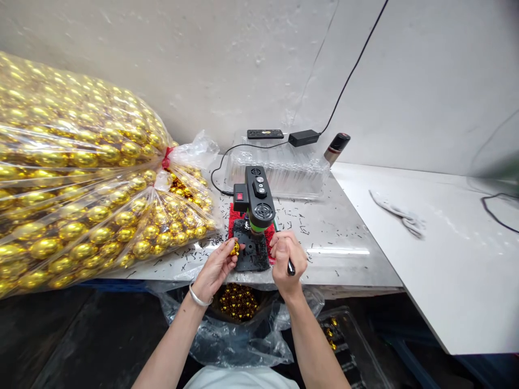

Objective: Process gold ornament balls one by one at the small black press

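My left hand [219, 266] pinches a small shiny gold ball [235, 248] at the left edge of a black base plate [252, 254]. Above the plate stands a black device [260, 197] with round vents, buttons and a red switch, and a green band shows at its lower end. My right hand [289, 260] is wrapped round the black-tipped handle [291, 267] to the right of the plate. What lies directly under the device's head is hard to make out. A red mat [235, 216] shows under the base.
Large clear bags of gold balls [81, 205] fill the left side. Clear plastic trays [279, 170], a power adapter [304, 138] and a spray can [337, 148] stand behind. Gold balls [238, 301] lie in a lined container below the table edge. A glove [397, 213] rests at right.
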### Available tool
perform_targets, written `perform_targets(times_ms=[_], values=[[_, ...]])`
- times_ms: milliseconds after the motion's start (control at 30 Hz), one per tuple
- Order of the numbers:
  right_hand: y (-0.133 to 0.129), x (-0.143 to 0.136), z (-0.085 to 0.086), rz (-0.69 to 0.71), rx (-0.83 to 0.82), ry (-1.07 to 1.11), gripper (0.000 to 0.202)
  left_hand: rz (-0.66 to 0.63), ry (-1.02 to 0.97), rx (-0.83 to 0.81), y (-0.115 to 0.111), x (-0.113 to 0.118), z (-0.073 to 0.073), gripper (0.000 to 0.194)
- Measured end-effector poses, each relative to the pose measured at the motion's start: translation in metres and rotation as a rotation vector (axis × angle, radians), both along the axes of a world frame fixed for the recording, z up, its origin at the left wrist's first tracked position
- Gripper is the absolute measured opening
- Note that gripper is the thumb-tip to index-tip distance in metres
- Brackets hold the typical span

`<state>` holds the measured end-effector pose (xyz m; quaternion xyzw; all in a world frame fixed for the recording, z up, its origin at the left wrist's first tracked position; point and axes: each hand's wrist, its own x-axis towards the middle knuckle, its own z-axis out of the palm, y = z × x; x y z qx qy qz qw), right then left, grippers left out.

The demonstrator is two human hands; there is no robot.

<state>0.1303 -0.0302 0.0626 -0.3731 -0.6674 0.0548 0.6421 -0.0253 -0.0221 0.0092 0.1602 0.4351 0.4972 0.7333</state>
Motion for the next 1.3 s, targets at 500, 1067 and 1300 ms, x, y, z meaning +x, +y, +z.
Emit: perform_targets(times_ms=[500,1067,1300], values=[[-0.003,0.004,-0.002,0.01,-0.043,-0.065,0.029,-0.055,0.495,0.223,0.024,0.032,-0.024,0.053],[-0.004,0.006,-0.023,0.045,-0.01,-0.066,0.025,-0.202,0.96,0.484,0.021,0.029,-0.024,0.036],[0.004,0.007,-0.051,0.019,0.105,-0.106,0.027,-0.166,0.874,0.449,0.021,0.029,-0.022,0.033]])
